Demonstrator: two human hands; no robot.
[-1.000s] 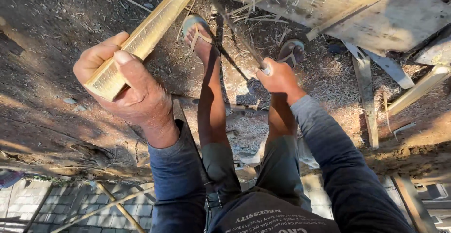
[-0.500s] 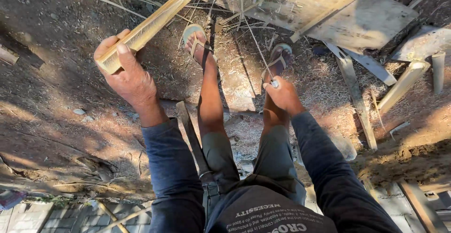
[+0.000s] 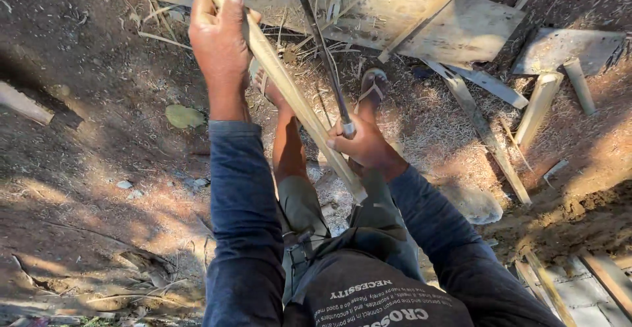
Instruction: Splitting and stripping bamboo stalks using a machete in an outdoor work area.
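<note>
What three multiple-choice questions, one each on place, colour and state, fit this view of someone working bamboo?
1. Where is the left hand on the bamboo strip?
A. upper part
B. lower tip
C. off it

2. What colour are the sleeves?
A. red
B. dark blue
C. white

3. How is the right hand?
A. open and flat
B. closed round the handle of a long blade
C. resting on the ground

Answers:
1 A, fingers wrap the strip near its top.
2 B, both forearms are dark blue.
3 B, the fist grips the handle end.
</note>
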